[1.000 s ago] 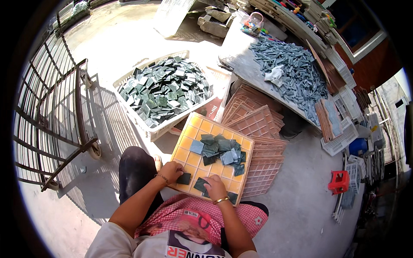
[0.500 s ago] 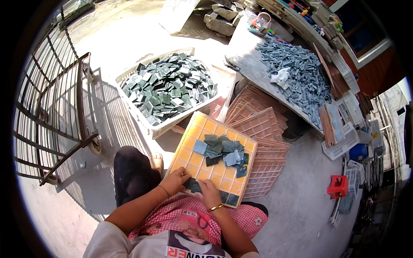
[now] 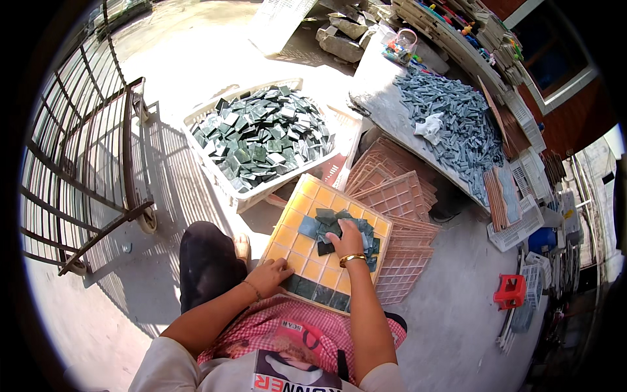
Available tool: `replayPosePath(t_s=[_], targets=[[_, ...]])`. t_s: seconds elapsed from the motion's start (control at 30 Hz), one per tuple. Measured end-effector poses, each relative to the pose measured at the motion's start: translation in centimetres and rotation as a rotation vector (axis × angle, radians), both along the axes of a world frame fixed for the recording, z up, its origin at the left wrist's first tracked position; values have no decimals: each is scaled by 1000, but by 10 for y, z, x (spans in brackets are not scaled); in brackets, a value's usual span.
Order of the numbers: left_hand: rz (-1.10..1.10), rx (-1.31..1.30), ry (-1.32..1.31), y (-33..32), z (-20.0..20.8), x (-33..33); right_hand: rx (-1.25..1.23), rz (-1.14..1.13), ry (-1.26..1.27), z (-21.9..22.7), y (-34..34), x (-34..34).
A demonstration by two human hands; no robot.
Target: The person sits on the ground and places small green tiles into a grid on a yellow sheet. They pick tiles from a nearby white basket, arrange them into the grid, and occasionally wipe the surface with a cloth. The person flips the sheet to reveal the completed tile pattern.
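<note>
A yellow grid tray with a pale rim lies tilted across my lap. Dark green square tiles fill compartments along its near edge. A loose heap of dark and grey-blue tiles lies on its far right part. My right hand is over this heap, thumb and fingers apart, fingertips among the tiles; whether it touches a single tile is hidden. At the tray's near left corner, my left hand is closed with bent fingers against the rim, beside the leftmost dark tile.
Ahead stands a white plastic basket heaped with green tiles. Reddish grid trays are stacked right of my tray. A low table at the far right bears narrow grey-blue pieces. A metal rack cart stands left; a red stool right.
My right hand has moved from the tray's near row up and right to the loose heap. More dark tiles now show in the near row. My left hand stays at the corner.
</note>
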State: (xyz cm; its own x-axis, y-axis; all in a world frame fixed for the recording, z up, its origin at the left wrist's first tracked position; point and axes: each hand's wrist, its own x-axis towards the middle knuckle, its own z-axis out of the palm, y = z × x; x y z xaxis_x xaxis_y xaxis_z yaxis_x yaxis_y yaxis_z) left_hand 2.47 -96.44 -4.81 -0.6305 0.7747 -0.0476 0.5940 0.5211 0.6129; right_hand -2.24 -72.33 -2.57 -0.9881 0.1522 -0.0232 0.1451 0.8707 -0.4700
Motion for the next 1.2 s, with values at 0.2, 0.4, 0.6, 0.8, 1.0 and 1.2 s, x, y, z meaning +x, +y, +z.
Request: replayPosePath(t_s=[0.2,0.4,0.6,0.8,1.0,1.2], targets=[[-160,79,375,6,-4,9,-4,-65,-16,19,-9,11],[-127,-21,399,4,-6,17,-333,-69,245,6,-44,70],[508,294,39,-35,4,-4,-453,117,202,-15,-87,94],[663,236,-140,-45,8,-7,-256,267,273,-43,-120,92],[375,54,-48,-41,9,0,-288,114,420,-27,-95,84],[207,-130,275,-34,-1,8,145,-145,329,-3,-45,37]])
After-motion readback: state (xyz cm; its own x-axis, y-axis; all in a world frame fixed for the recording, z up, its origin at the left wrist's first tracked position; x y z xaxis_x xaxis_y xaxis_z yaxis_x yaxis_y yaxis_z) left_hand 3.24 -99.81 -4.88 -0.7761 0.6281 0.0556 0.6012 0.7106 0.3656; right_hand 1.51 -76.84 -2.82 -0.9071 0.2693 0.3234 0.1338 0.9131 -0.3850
